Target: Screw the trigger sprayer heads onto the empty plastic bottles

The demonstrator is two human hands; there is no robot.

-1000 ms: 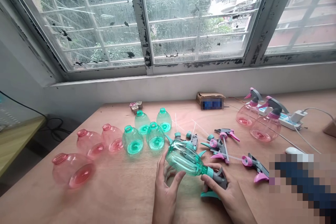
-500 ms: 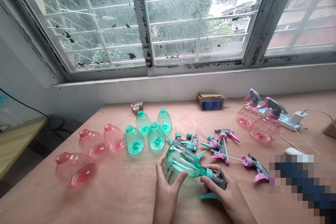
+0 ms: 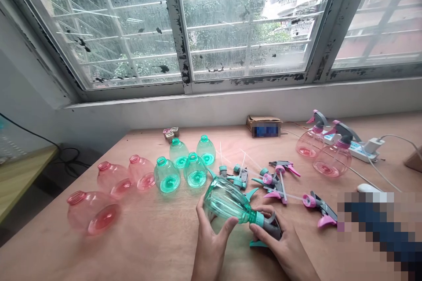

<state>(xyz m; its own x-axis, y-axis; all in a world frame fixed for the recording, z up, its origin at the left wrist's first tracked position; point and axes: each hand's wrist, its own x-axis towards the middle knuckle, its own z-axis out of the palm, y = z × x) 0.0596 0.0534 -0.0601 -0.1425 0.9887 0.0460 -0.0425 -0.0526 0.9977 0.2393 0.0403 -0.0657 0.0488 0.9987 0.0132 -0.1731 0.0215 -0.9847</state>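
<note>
A green transparent spray bottle [image 3: 227,199] lies tilted on its side above the table, its neck pointing right and down. My left hand [image 3: 212,230] is closed round the bottle's body near its base, thumb on the near side. At the neck, my right hand [image 3: 275,232] grips the grey and teal spray head [image 3: 268,225], which sits on the bottle's mouth. Its teal trigger shows below the right fingers. Just beyond the bottle lie several loose spray heads, among them a teal one [image 3: 239,180] and a pink one [image 3: 275,186].
Several open green bottles [image 3: 169,180] stand behind my left hand, with pink bottles [image 3: 95,217] farther left. Two pink bottles with spray heads [image 3: 332,164] stand at the right, near a power strip [image 3: 362,151]. A cardboard box [image 3: 264,126] sits by the wall.
The green bottle and both hands have shifted very slightly left. The grips look the same, and the other items stay in place.
</note>
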